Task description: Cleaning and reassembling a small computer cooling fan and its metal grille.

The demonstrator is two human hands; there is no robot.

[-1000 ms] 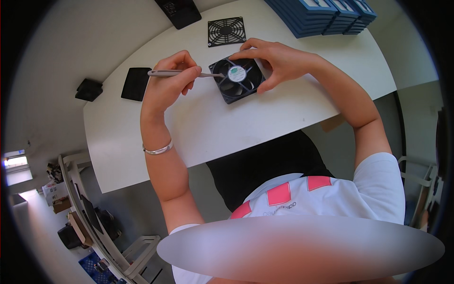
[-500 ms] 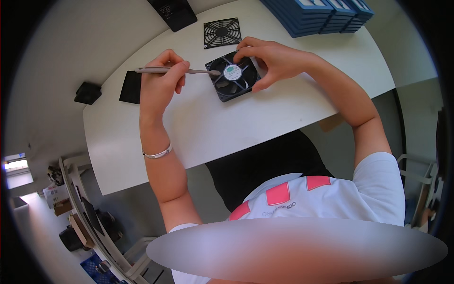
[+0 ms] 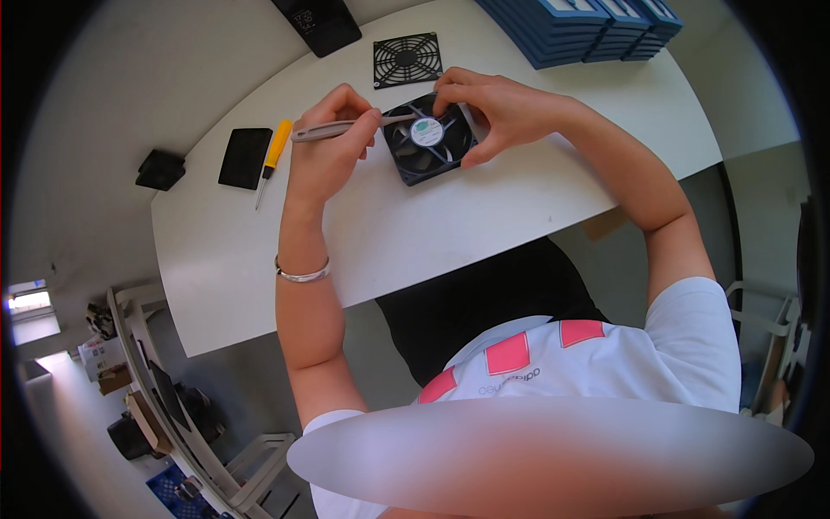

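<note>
My left hand (image 3: pixel 335 147) is closed around a slim grey brush (image 3: pixel 324 131), held level like a pen. The brush's thin end reaches over the near-left part of a square black computer fan (image 3: pixel 403 163), close to the spokes by its round white label. At the fan's right side is my right hand (image 3: pixel 510 108), its fingers curled over the top edge and its thumb along the right edge, gripping the frame. The fan lies tilted on the white table. A black fan grille (image 3: pixel 407 60) lies just beyond it.
A yellow-handled screwdriver (image 3: pixel 277 145) lies left of my left hand, beside a flat black square (image 3: pixel 245 158). At the far edge stands a black device with a lit display (image 3: pixel 318 24). Stacked blue boxes (image 3: pixel 553 35) fill the far right of the white table (image 3: pixel 415 238).
My left hand has moved right with the brush, carrying its end from the fan's left part up toward the upper spokes. The screwdriver has come into view. My right hand has stayed put.
</note>
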